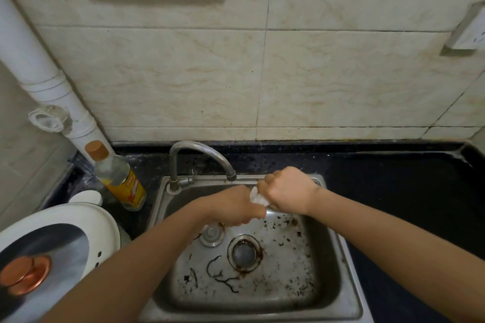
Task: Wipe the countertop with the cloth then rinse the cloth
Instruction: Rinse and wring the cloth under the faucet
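Both my hands are over the steel sink (349, 265), close together beneath the faucet spout (231, 177). A small white cloth (257, 197) is bunched between them, and only a bit of it shows. My left hand (236, 207) grips one end with curled fingers. My right hand (288, 189) is a fist around the other end. No water stream is visible from the spout. The black countertop (393, 191) stretches to the right of the sink.
The sink floor holds a drain (244, 252), a round stopper (211, 235) and dark scraps. A bottle with an orange cap (118, 178) stands left of the faucet. A white appliance lid (52, 252) fills the lower left. A white pipe (52, 81) runs down the tiled wall.
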{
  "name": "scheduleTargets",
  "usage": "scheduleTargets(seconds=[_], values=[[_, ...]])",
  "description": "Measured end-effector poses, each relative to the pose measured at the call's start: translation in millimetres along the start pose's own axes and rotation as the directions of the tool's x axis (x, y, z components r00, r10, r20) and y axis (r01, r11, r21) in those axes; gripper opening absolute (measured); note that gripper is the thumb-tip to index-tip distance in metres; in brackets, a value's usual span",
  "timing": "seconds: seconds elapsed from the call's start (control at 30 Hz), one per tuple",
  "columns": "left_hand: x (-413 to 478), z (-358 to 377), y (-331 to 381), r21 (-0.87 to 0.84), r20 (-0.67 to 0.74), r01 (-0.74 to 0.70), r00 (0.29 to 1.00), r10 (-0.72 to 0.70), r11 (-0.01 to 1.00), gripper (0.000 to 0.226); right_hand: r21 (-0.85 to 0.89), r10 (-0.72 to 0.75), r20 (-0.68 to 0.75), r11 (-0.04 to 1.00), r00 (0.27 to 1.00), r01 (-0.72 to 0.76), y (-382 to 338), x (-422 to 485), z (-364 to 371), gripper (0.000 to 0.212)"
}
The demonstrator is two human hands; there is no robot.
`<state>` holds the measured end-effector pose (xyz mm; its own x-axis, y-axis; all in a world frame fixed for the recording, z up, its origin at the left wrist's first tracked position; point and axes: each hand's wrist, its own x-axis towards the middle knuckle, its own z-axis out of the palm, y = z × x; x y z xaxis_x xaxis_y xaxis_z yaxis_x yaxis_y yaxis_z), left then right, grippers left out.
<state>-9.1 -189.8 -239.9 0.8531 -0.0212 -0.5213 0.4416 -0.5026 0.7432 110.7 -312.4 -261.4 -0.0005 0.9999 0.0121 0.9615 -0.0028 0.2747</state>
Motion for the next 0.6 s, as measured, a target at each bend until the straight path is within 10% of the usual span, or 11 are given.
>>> scheduleTargets(seconds=[0.23,0.43,0.6], values=[[14.5,7.4,-5.6,0.754,-0.197,0.061,0.971,0.136,0.654,0.022,0.272,0.13,0.381,0.93,0.915,-0.246,-14.7,12.4,-13.6,0.025],[21.1,17.0,-16.3,0.913,-0.154,0.089,0.979,0.134,0.399,0.026,0.525,0.07,0.588,0.726,0.806,-0.445,-22.7,16.9,-5.5,0.032],[25.0,19.6,-20.4,0.904,-0.175,0.104,0.975,0.136,0.415,0.026,0.576,0.082,0.646,0.599,0.759,-0.556,-24.3,17.4,7.0,0.023]])
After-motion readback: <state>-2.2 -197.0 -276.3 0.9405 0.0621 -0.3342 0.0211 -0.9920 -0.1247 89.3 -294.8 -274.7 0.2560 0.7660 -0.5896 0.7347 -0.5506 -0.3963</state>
